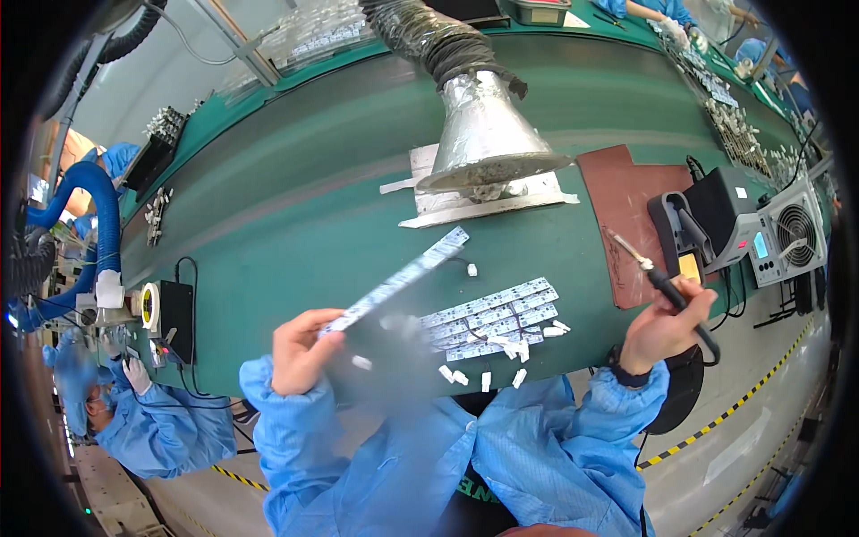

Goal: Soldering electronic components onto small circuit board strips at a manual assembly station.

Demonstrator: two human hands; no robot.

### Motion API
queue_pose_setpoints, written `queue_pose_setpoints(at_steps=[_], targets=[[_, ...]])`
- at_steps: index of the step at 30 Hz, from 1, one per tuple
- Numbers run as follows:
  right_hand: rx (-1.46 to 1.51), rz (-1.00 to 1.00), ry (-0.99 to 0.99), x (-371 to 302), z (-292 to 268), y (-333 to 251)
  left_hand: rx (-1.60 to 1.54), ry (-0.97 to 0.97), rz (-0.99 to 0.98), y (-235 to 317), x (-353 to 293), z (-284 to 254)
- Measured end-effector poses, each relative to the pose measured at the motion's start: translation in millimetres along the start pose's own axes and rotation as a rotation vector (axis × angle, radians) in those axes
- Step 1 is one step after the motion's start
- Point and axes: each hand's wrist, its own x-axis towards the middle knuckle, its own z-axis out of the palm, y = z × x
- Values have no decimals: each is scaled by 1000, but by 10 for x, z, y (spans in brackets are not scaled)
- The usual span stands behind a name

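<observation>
My left hand point(304, 349) pinches the near end of a long, narrow circuit board strip point(403, 276), which slants up and away to the right above the green bench. A white connector point(472, 269) on a short black wire shows beside its far end. In my right hand point(667, 329) is a soldering iron point(664, 285), its tip pointing up and left over a brown mat point(617, 192). Between my hands lies a row of similar circuit boards point(492, 313), with several white plug connectors point(512, 347) along their near side. A blurred patch hides part of the area beside my left hand.
A metal fume hood point(488, 134) on a flexible duct stands over a white board at the back. Right of the mat sit the iron holder point(684, 224) and soldering station point(783, 237). A solder reel feeder point(167, 318) stands left. A co-worker point(165, 421) sits farther left.
</observation>
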Motion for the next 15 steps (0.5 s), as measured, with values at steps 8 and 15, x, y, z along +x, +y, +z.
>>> queue_pose_setpoints(at_steps=[8, 15], targets=[[-158, -38, -156, -184, -12, 254, 576, 502, 202, -322, 389, -25], [-174, -14, -69, -205, -65, 222, 1036, 400, 417, -143, 552, 227]])
